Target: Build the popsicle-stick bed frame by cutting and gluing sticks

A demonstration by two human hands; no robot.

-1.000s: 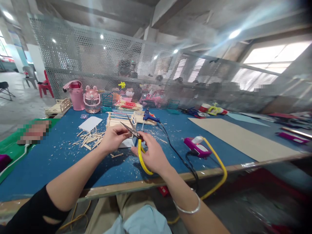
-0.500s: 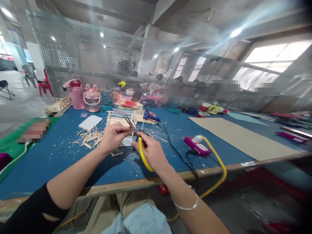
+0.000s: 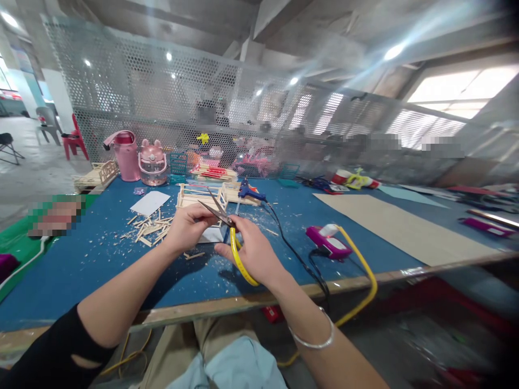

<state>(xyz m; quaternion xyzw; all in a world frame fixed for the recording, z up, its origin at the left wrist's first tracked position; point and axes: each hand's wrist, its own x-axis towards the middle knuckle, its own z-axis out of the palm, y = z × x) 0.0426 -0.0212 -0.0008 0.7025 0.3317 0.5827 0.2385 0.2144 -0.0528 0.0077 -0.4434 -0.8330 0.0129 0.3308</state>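
My right hand point(image 3: 256, 253) grips yellow-handled scissors point(image 3: 240, 266), whose blades are spread apart and point away to the left. My left hand point(image 3: 187, 226) is closed in a pinch right by the blades; whatever its fingers hold is too small or hidden to make out. Just beyond the hands lies a small frame built of wooden sticks point(image 3: 187, 195). A loose pile of cut wooden sticks point(image 3: 152, 231) and crumbs is left of my left hand. A white card point(image 3: 211, 235) lies partly hidden beneath the hands.
A blue glue gun point(image 3: 250, 191) stands behind the hands, its black cord running to a purple power strip point(image 3: 329, 243) with a yellow cable. A large beige sheet point(image 3: 397, 229) covers the right side. Pink jug point(image 3: 127, 156) and bottle point(image 3: 152, 165) stand at the back left.
The scissor blades have opened wider, one swinging to the left. My right hand's thumb and fingers have spread slightly with the handles. My left hand has stayed almost in place.
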